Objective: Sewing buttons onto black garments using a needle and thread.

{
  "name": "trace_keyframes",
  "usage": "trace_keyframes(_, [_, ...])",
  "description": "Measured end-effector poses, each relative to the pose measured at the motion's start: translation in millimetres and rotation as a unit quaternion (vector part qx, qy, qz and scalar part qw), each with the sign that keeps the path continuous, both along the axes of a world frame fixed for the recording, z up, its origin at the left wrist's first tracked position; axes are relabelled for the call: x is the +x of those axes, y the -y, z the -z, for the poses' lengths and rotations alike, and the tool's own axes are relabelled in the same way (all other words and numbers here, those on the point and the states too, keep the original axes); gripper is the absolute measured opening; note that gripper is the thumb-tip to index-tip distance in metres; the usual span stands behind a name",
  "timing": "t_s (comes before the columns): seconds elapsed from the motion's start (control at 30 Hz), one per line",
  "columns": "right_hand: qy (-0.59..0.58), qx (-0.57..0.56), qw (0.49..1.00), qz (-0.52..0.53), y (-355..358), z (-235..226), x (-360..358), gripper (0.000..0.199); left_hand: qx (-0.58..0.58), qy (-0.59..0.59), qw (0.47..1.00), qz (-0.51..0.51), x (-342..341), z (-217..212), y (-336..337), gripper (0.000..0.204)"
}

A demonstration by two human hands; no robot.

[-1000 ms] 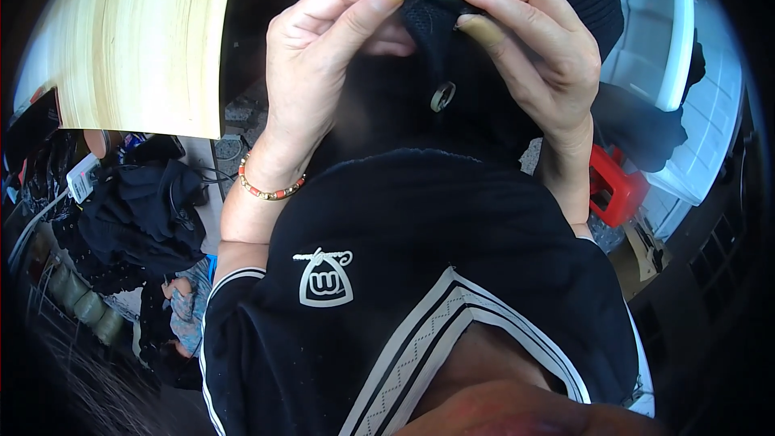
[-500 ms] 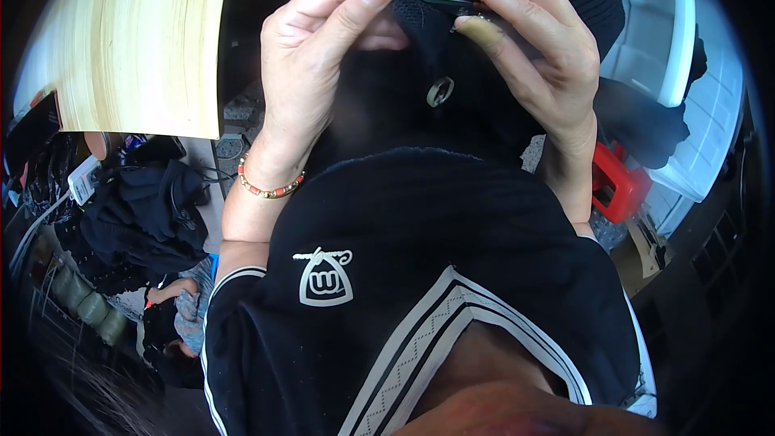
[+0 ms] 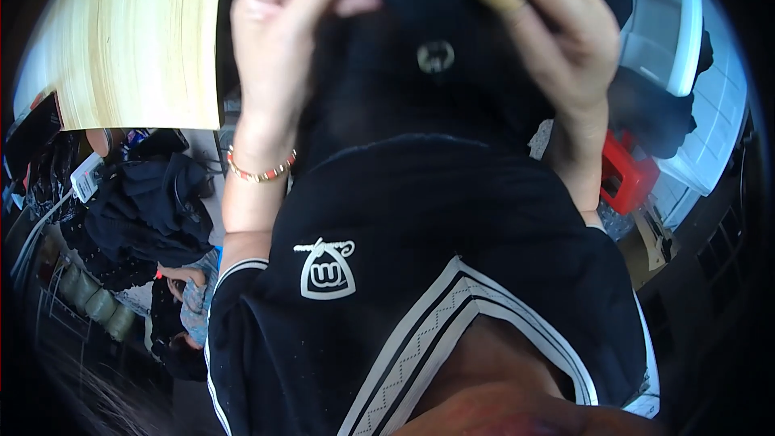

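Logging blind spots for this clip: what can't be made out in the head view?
- Fingertips of the left hand and right hand: cut off by the top edge, so their grip stays unclear.
- Black garment: its upper part runs off the top edge.
- Metal snap: blurred.
- Dark clothes pile: too small and warped by the rim to sort.

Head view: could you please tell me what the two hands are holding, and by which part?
Both the left hand and right hand pinch a black garment by its top edge.
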State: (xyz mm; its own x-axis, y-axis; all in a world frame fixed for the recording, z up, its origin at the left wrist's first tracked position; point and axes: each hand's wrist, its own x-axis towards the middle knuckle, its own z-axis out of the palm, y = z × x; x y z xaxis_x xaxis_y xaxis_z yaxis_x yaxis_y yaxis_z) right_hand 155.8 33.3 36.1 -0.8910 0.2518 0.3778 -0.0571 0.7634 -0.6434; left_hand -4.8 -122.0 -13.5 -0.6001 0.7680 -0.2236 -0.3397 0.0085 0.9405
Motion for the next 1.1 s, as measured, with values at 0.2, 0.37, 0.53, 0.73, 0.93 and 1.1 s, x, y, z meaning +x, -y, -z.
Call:
trace_keyframes(0.2, [0.03,-0.103,0.983,0.147,13.9,-18.7,7.4,0.03,-0.038,0.033,0.999,0.014,-6.8,26.9,4.9,0.045])
trace_keyframes(0.37, [0.014,-0.114,0.983,0.14,12.6,-10.7,7.8,0.031,0.412,0.101,0.904,0.048,23.3,23.3,-0.2,0.043])
trace_keyframes(0.53, [0.008,-0.112,0.986,0.125,8.9,-8.1,10.8,0.03,-0.089,-0.036,0.974,0.204,30.9,-3.4,25.9,0.052])
trace_keyframes(0.73, [0.055,-0.085,0.992,0.071,8.4,-14.4,19.4,0.031,0.029,-0.117,0.955,0.272,25.9,18.9,30.0,0.048])
trace_keyframes(0.93, [0.096,-0.12,0.988,0.019,9.0,-13.2,37.4,0.035,0.052,0.007,0.976,0.21,23.9,4.4,28.3,0.044])
trace_keyframes(1.1, [0.057,-0.059,0.996,-0.03,11.4,-2.4,49.6,0.039,0.039,-0.024,0.984,0.175,24.5,1.8,21.9,0.043])
